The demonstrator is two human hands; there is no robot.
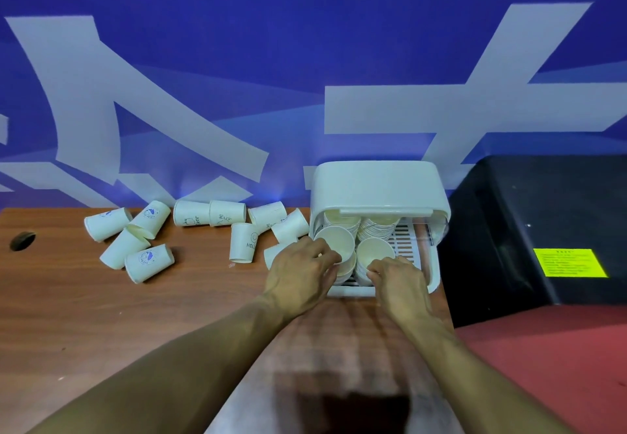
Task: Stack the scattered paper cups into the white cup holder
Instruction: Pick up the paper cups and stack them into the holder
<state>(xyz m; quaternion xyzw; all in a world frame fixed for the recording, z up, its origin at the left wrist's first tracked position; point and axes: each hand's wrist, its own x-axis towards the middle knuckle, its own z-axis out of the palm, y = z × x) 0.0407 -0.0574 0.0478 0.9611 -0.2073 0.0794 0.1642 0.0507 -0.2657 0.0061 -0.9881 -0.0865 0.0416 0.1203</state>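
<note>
Wood-grain surface (101,298) runs along a blue wall (305,26) with pale lettering. The white cup holder (376,182), a smooth plastic box with rounded corners and an open front, stands at the right end of the surface, against the wall. Its slotted floor (403,240) carries nested stacks of cups.

The left hand (302,267) enters from the left. Its fingers (325,254) curl round the wall of the front-left stack (336,245) and grip it. The right hand (398,281) enters from the front. Its fingers (376,269) curl over the near rim of the front-right stack (375,252) and grip it. The rear stacks (341,221) sit under the holder's top.

The scattered paper cups (241,242) are tapered, white and matt, several with print. They lie left of the holder, most on their sides, the nearest partly hidden behind the left hand. A black cabinet (509,213) with a yellow label (570,262) stands right of the holder.
</note>
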